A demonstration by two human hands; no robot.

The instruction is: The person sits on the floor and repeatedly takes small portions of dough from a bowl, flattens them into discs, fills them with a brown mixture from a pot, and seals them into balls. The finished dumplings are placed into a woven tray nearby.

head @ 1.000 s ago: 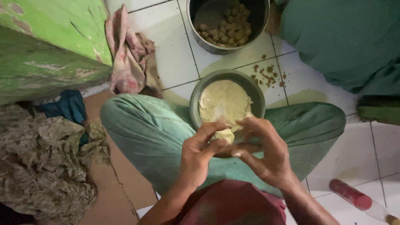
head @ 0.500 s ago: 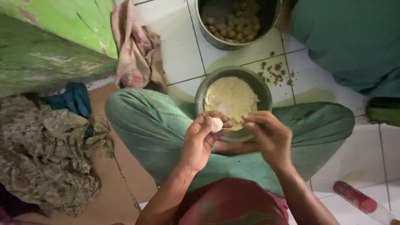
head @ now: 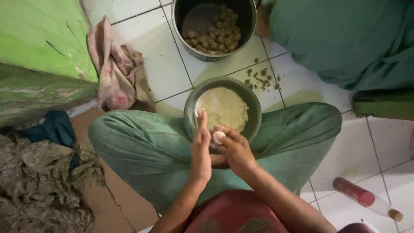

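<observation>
Pressing together around a small, pale, smooth dough ball [head: 219, 137], both hands [head: 217, 149].

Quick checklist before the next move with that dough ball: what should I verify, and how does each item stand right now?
1. Dough ball held: ok, it sits between the left hand and the right hand.
2. Ball fully rounded: cannot tell, the fingers hide most of it.
3. Dough bowl within reach: ok, it sits just ahead of the hands, between the knees, with dough left in it.
4. Pot has room: ok, the balls cover only part of its bottom.
5. Path to pot free: ok, only crumbs lie on the tiles between bowl and pot.
</observation>
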